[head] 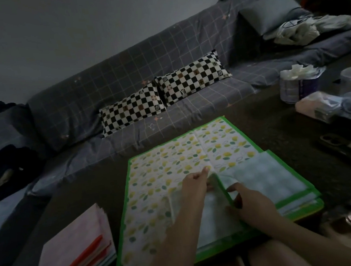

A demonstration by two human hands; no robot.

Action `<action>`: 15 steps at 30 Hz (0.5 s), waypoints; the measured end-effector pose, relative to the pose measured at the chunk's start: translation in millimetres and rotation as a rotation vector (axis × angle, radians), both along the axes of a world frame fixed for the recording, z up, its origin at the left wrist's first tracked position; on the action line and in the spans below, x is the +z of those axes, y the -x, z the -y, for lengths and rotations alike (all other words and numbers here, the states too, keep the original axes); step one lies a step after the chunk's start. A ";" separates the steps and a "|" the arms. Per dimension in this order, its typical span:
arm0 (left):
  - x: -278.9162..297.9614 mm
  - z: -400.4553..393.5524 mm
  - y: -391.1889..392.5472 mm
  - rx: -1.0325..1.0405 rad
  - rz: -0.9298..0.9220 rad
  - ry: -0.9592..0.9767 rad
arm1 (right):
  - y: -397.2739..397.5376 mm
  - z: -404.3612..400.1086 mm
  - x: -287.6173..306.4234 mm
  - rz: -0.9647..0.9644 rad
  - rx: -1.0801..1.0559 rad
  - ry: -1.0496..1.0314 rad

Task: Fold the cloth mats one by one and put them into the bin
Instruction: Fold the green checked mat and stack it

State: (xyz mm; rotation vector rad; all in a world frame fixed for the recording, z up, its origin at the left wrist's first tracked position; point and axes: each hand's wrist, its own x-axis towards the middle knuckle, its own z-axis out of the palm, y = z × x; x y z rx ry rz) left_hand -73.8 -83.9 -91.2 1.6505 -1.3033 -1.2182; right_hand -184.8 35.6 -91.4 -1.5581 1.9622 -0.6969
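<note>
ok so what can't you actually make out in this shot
- Bin: none shows in the head view, so its place is unknown.
- Stack of mats: bottom left, cut off by the frame edge; the count is unclear.
- Left hand and right hand: they cover the fold in the green-edged mat.
- Items at the right edge: too dark and blurred to name.

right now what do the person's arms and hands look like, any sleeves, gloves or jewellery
Both forearms are bare up to the bottom edge of the picture, with no sleeves in view. The left hand and the right hand wear no gloves. No rings, watch or bracelets show on either hand or wrist, though the room is dim and fine detail is hard to make out. The fingernails look short and unpainted.
</note>
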 end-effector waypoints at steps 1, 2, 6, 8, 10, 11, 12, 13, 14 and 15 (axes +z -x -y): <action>0.7 -2.8 0.0 -0.009 -0.016 0.031 | -1.3 -0.8 -1.0 -0.016 -0.003 0.020; 1.0 -4.6 -1.6 -0.025 0.032 0.106 | -2.3 -1.2 -1.6 -0.020 -0.004 0.036; -9.1 -4.5 -20.3 -0.226 0.461 0.465 | -4.6 -1.3 -4.1 -0.050 -0.001 0.100; -17.2 -3.9 -33.0 -0.318 0.566 0.466 | -6.6 -0.7 -6.2 -0.091 -0.004 0.137; -19.6 -6.0 -43.4 -0.364 0.633 0.458 | -8.0 2.2 -8.8 -0.140 -0.005 0.158; -19.8 -7.6 -47.3 -0.366 0.645 0.456 | -7.8 4.4 -9.5 -0.170 -0.004 0.165; -19.9 -9.5 -50.6 -0.360 0.655 0.455 | -6.8 7.1 -9.8 -0.208 -0.006 0.173; -19.7 -12.4 -52.9 -0.350 0.667 0.451 | -4.8 10.7 -10.6 -0.259 -0.008 0.182; -18.8 -15.8 -53.6 -0.346 0.678 0.446 | -1.3 14.7 -10.4 -0.322 -0.012 0.193; -18.3 -19.8 -55.2 -0.344 0.687 0.437 | 2.1 19.4 -9.7 -0.386 -0.014 0.199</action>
